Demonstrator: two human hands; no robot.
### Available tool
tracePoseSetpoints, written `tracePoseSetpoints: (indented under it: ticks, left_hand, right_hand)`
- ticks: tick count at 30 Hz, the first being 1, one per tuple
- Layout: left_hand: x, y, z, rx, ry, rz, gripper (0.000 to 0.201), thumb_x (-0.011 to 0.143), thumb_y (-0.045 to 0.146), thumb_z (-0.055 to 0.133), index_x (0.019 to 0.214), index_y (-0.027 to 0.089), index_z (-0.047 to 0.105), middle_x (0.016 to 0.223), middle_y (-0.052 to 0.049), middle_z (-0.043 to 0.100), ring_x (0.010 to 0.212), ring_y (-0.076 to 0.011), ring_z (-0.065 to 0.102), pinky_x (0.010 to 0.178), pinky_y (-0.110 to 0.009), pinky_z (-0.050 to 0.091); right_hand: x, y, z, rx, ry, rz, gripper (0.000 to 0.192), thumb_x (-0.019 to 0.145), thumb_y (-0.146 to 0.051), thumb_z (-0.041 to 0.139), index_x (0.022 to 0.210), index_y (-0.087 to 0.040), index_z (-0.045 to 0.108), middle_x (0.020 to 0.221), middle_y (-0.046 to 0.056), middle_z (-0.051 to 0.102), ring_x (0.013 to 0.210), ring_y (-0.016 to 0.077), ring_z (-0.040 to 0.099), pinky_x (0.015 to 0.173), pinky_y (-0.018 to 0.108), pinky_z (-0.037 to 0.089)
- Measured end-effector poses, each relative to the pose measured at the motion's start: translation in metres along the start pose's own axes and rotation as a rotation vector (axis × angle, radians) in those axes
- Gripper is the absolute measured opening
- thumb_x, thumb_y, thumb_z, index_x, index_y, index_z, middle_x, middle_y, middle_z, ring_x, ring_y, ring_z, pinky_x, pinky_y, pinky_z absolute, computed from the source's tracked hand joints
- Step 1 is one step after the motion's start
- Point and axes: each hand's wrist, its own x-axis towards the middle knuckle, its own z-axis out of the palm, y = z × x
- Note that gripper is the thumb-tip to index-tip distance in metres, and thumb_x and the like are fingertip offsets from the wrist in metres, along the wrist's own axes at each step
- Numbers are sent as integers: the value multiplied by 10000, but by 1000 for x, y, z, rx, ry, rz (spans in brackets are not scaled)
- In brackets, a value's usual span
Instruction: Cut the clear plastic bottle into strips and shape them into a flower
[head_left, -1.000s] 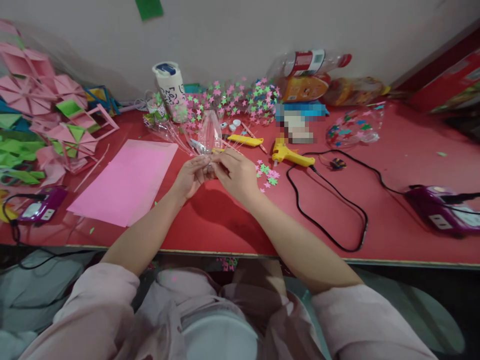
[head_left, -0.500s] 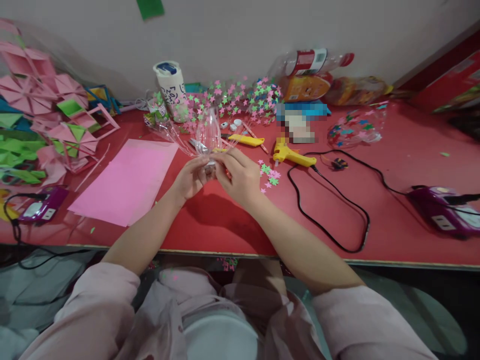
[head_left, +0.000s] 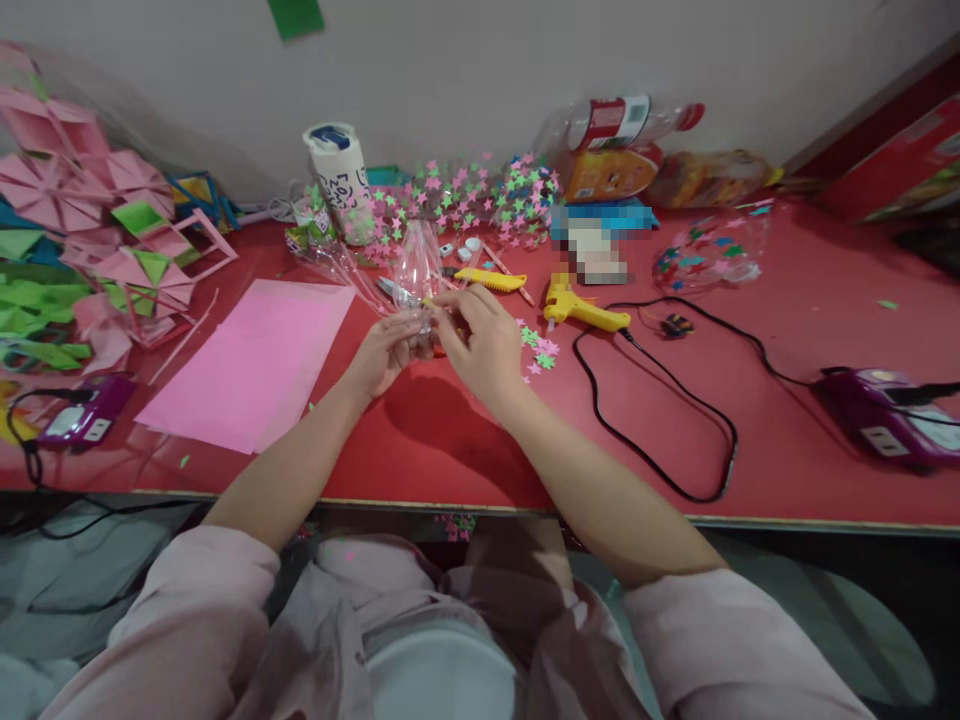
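Near the middle of the red table, my left hand is closed around the base of a clear plastic piece, which looks like a bottle cut into long strips. Its strips spread up and away from me. My right hand is closed in a pinch against the same base, thumb and forefinger together. Something small and yellow shows at those fingertips, too small to name. Beyond the hands lie a yellow utility knife and scissors, partly hidden by the plastic.
A yellow glue gun with a looping black cord lies to the right, by loose paper stars. Pink paper sheets lie left. Purple power strips sit at both sides. Star-covered plastic, a white canister and bottles line the wall.
My right hand's fingers have shifted slightly up at the base of the plastic, which has turned a little between the hands. The rest of the table is unchanged.
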Motion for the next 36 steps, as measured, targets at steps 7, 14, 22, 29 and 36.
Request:
tracePoseSetpoints:
  ticks: [7, 14, 22, 29, 36]
  left_hand:
    - [2, 0, 0, 52, -14, 35, 121, 683, 191, 689, 789, 133, 684, 625, -3, 649, 503, -89, 571, 522, -224, 455]
    - [1, 1, 2, 49, 23, 38, 121, 695, 216, 699, 781, 133, 682, 624, 4, 641, 506, -80, 573, 510, -208, 453]
    - [-1, 1, 4, 18, 6, 7, 104, 715, 213, 719, 709, 137, 649, 588, 16, 615, 484, -72, 562, 494, -198, 455]
    - [0, 4, 3, -27, 85, -6, 146, 776, 220, 677, 671, 150, 603, 561, 26, 592, 479, -63, 564, 503, -183, 466]
    - [1, 4, 1, -24, 89, 13, 90, 756, 190, 679, 696, 146, 627, 567, 21, 600, 482, -59, 555, 508, -178, 459]
  right_hand:
    - [3, 1, 3, 106, -15, 115, 138, 877, -160, 531, 921, -206, 653, 833, 12, 621, 710, 136, 567, 676, 274, 455]
    - [2, -3, 2, 216, 9, 150, 86, 839, -164, 559, 870, -212, 622, 740, -24, 543, 657, 117, 504, 645, 259, 425]
    - [4, -1, -1, 150, -26, 55, 96, 839, -149, 592, 769, -206, 624, 698, -25, 517, 648, 120, 503, 626, 255, 409]
    - [0, 6, 1, -31, -105, -146, 227, 932, -194, 498, 953, -212, 723, 923, 58, 712, 829, 165, 651, 700, 264, 475]
    - [-1, 12, 8, -54, -188, -120, 211, 916, -186, 519, 965, -199, 724, 851, 51, 748, 750, 172, 674, 655, 263, 466]
